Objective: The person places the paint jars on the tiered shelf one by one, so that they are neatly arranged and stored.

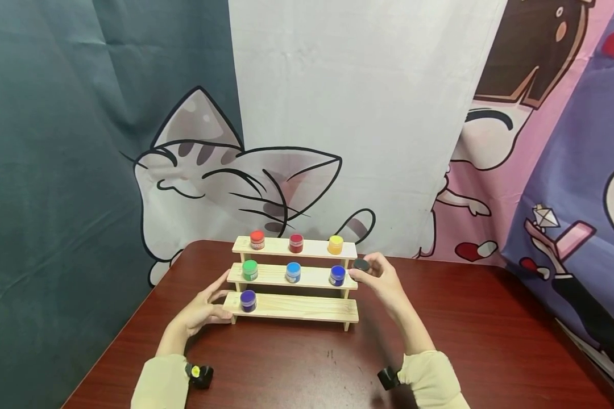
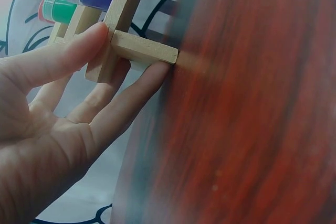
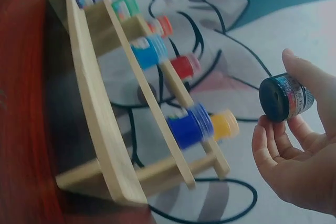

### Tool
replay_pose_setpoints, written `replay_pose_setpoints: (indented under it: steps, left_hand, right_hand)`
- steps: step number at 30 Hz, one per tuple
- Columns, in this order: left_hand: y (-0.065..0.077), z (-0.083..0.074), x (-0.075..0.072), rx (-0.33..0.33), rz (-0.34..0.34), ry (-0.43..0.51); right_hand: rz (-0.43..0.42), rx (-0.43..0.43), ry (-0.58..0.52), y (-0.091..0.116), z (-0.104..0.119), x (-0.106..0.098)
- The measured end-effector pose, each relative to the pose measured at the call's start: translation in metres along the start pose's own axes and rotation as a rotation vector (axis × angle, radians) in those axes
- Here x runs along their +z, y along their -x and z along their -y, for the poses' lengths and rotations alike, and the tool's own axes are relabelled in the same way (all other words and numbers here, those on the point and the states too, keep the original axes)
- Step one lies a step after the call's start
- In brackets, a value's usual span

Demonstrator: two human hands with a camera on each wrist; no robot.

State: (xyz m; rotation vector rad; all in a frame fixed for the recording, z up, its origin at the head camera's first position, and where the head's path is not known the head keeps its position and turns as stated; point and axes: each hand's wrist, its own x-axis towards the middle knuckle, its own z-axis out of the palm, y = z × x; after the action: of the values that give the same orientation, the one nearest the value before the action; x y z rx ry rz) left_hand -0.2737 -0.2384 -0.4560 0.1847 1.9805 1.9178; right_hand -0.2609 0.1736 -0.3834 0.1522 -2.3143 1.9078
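Observation:
A three-step wooden stand (image 1: 307,307) with small paint jars stands on the table. My left hand (image 1: 200,311) grips the left end of its lowest step, thumb on the board's edge (image 2: 123,17) and fingers around the end and the short leg (image 2: 144,48). Beyond the stand's right end, my right hand (image 1: 388,284) holds a black paint jar (image 3: 281,98) between thumb and fingertips, raised beside the middle step. Closest to that jar on the step is a dark blue jar (image 1: 337,275). A purple jar (image 1: 248,301) sits at the lowest step's left end.
Red (image 1: 257,240), dark red (image 1: 296,243) and yellow (image 1: 335,245) jars line the top step. Green (image 1: 250,270) and light blue (image 1: 293,272) jars share the middle one. A cartoon-printed curtain (image 1: 368,113) hangs behind the reddish-brown table (image 1: 286,369).

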Motion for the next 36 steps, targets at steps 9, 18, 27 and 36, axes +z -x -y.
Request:
replay_pose_setpoints:
  steps: [9,18,27,36]
  left_hand:
    - [-0.001,0.001,-0.001,0.001,-0.002,-0.004]
    - [0.000,0.000,0.000,0.008,-0.008,-0.019]
    - [-0.001,-0.001,-0.001,0.026,0.000,-0.033]
    - [-0.001,0.001,-0.001,0.019,0.001,-0.025]
  right_hand:
    - [0.125,-0.023,-0.028,0.009,0.005,0.028]
    - [0.143,-0.010,0.017,0.013,0.002,0.055]
    - [0.191,0.041,0.023,0.017,-0.011,0.078]
    - [0.230,0.001,0.056,0.015,-0.026,0.095]
